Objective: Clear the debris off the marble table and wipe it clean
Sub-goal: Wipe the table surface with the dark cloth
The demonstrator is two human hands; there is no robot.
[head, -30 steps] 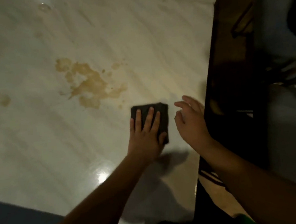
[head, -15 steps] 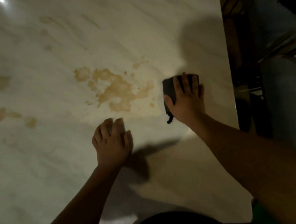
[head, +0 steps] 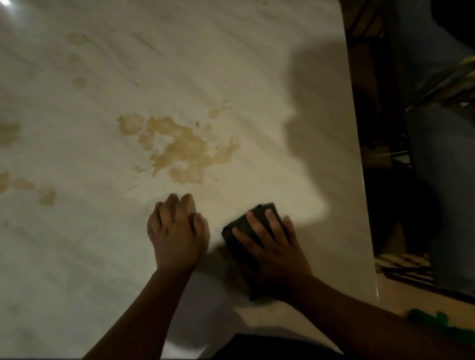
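Stain: a big brown stain (head: 181, 150) is on your white marble table (head: 247, 48).
Cloth: the dark square cloth (head: 242, 223) lies below and right of the stain.
Right hand: your right hand (head: 272, 249) presses it, fingers straight and spread.
Left hand: your left hand (head: 178, 237) rests just below the stain, fingers together, holding nothing.

Pale marble bench (head: 247, 48), glossy, stained brown.
Bears a large tan spill (head: 181, 147) mid-surface, smaller blotches (head: 5, 134) toward the left, a dark cloth (head: 234, 245) near the right edge.
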